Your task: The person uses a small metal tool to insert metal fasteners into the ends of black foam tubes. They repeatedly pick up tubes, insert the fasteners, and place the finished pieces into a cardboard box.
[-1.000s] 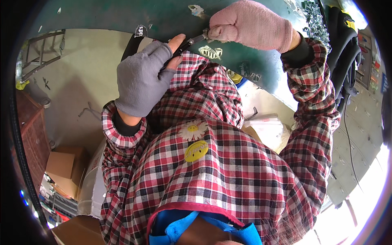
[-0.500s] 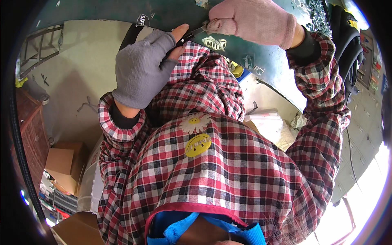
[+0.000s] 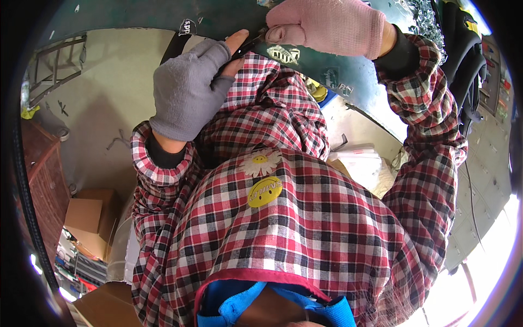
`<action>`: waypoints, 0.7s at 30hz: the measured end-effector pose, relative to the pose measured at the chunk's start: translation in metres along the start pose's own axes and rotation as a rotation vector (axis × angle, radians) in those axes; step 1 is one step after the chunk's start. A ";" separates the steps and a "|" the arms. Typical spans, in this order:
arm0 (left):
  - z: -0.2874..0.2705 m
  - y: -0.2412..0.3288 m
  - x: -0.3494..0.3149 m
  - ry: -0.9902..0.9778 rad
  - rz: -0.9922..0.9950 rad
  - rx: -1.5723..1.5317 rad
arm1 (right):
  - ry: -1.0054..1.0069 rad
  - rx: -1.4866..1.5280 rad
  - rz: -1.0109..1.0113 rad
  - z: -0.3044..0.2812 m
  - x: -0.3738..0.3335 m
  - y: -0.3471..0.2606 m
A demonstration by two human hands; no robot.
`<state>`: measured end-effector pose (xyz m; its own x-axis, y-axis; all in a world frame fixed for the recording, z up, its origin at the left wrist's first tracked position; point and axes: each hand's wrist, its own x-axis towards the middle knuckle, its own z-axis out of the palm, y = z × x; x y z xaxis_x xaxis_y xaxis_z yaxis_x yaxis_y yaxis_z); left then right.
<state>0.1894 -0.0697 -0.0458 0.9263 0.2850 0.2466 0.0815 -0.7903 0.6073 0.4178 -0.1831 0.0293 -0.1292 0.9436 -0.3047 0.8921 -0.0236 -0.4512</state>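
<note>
Watching from my end of the link, I find the work at the near edge of a green surface (image 3: 120,13), where 2 gloved hands come together. The left hand (image 3: 188,95), in a grey glove with bare tips, has its fingers (image 3: 237,39) closed on a dark slim piece (image 3: 248,46), which slants up and rightward from the grip. The right hand (image 3: 327,27), in a pink glove, is curled at the upper end of that piece; its fingers are drawn in, but the glove hides the contact, so I cannot tell whether they pinch it.

As for progress, I judge this 1 piece to be mid-handling: it sits between the hands, held clear of the surface edge or just over it, and it is not set down. Beyond the right wrist lies a pile of small glinting parts (image 3: 427,22) on the surface. I cannot tell whether those are finished or waiting, so the amount left stays open to me.

Near the right hand, a torn pale label (image 3: 284,53) clings to the surface. Black padded straps (image 3: 463,60) hang by the right sleeve, and a cardboard box (image 3: 83,214) stands low on the left.
</note>
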 end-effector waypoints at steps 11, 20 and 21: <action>0.003 -0.004 0.000 -0.007 0.018 0.025 | -0.085 -0.013 -0.087 0.008 0.013 0.011; -0.003 -0.005 0.005 -0.021 0.053 -0.006 | -0.194 0.188 -0.096 -0.001 0.009 0.033; -0.010 -0.003 0.004 -0.026 0.026 -0.026 | -0.050 0.149 0.033 -0.003 -0.001 0.040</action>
<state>0.1891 -0.0603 -0.0389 0.9373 0.2496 0.2432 0.0477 -0.7831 0.6201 0.4551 -0.1841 0.0145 -0.1254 0.9242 -0.3608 0.8226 -0.1065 -0.5586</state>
